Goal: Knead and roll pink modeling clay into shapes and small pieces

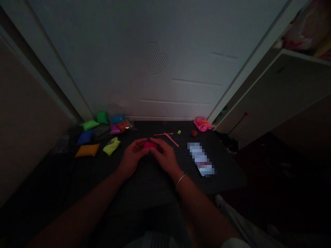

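Two hands, the left hand (133,154) and the right hand (165,154), are clasped on a pink lump (150,145), which sits between their fingers and thumbs at the dark table (144,189). Its visible part runs longest left to right; I cannot tell which way it points.

The bright pink lump (150,145) is being held between the left hand (132,155) and the right hand (165,155), its middle showing, its sides being partly covered.
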Action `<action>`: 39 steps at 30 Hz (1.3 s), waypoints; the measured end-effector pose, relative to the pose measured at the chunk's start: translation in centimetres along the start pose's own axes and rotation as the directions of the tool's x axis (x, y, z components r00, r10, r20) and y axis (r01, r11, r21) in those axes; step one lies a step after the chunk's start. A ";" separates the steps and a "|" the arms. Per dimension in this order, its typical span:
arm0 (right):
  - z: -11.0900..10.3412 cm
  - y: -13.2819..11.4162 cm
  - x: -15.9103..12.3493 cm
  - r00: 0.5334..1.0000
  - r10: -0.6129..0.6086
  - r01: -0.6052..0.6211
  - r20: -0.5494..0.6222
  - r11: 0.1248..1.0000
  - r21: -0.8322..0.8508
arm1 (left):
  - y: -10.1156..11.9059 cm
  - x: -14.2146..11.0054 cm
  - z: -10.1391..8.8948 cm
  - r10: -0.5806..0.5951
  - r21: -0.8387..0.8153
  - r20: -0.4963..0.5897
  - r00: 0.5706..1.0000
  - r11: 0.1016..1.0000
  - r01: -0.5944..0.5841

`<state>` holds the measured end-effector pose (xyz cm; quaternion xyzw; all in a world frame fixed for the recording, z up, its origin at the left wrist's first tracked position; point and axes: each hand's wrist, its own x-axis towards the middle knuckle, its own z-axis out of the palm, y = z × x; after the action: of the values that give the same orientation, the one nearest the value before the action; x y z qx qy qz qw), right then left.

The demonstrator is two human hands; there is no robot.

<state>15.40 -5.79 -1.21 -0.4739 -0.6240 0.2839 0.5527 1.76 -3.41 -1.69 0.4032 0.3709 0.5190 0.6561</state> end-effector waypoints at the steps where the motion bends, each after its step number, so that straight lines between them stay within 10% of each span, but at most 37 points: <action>1: -0.1 -0.1 0.0 0.999 -0.037 0.038 0.017 0.999 -0.023 | 0.1 0.0 0.0 0.008 -0.007 -0.004 1.000 1.000 -0.008; 17: 0.0 -0.2 -0.3 0.996 -0.058 0.063 -0.070 0.995 0.076 | 0.0 -0.3 0.0 0.033 0.097 0.044 0.998 0.995 -0.037; 26: 0.2 0.2 -0.4 0.994 -0.099 0.107 0.055 0.980 -0.168 | 0.4 -0.2 -0.4 0.081 0.256 -0.023 0.996 0.964 -0.073; 33: 0.4 0.6 -0.3 0.997 0.066 -0.066 -0.027 0.998 -0.002 | 0.3 -0.3 -0.1 0.061 0.220 -0.018 0.998 0.974 -0.056; 39: 0.7 0.8 -0.4 0.973 0.194 -0.218 0.126 0.953 0.212 | -0.1 -0.1 -0.2 -0.023 0.078 0.000 1.000 0.997 0.023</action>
<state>14.88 -5.74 -2.22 -0.4556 -0.5631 0.4328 0.5367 1.56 -3.47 -1.84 0.4245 0.3954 0.4964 0.6458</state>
